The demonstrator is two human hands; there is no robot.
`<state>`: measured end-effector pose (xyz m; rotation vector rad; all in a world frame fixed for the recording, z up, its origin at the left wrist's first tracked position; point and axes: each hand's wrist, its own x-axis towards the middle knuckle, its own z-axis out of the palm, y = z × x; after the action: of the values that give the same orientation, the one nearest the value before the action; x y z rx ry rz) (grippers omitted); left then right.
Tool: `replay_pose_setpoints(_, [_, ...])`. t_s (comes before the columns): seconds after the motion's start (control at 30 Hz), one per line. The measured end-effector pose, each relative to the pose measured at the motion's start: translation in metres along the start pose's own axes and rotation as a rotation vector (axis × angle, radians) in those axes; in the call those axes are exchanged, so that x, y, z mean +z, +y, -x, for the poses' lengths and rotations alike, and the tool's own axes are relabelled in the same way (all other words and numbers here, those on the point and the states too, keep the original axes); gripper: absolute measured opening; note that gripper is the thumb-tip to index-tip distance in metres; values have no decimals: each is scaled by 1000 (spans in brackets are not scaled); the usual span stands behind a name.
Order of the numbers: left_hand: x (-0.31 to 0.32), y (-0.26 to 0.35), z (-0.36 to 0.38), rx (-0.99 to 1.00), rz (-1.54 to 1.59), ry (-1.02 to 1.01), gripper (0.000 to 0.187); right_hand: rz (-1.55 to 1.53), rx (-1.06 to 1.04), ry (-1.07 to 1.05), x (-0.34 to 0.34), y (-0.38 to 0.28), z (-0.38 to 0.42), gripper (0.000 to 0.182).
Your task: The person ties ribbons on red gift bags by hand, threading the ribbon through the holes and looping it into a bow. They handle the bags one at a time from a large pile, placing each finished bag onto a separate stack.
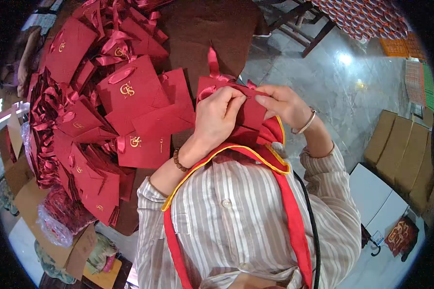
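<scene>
Just in front of the wearer's chest, beside gold-lettered red bags [147,108] heaped on a brown table [205,36], is one ribboned red bag [250,114]. Left hand [219,114] and right hand [288,107] pinch its upper part between fingers.

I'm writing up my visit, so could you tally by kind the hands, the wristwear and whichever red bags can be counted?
Hands (left hand, right hand): 2
Beaded bracelet: 1
Pale bangle: 1
Red bag at the hands: 1
Total: 5
Heaped red bags overlap too much to count, so they're left out.
</scene>
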<state>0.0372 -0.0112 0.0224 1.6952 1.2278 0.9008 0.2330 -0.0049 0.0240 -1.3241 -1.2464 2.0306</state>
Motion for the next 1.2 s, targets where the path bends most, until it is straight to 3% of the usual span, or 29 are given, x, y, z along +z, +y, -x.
replay_pose_setpoints(0.2, [-1,1,0,22,-44,0,10,69,-1,-30,2,-7,2,29])
replay_pose_setpoints(0.67, [7,6,1,278,-236,38,4,61,-45,-8,6,-5,7,30])
replay_pose_setpoints(0.87, [9,11,2,338,-379,46,6,270,-98,68,9,-7,9,29])
replay_pose_setpoints(1.0, [6,12,0,238,-366,9,6,448,-268,91,6,4,7,28])
replay_pose_setpoints(1.07, [-2,6,-5,240,-161,3,6,423,-430,49,5,10,6,27])
replay_pose_setpoints(1.13, [-10,5,-8,225,-132,-4,7,399,-367,37,6,2,6,26])
replay_pose_setpoints(1.2, [-16,-5,-11,48,98,-194,7,377,-309,18,4,-5,4,25])
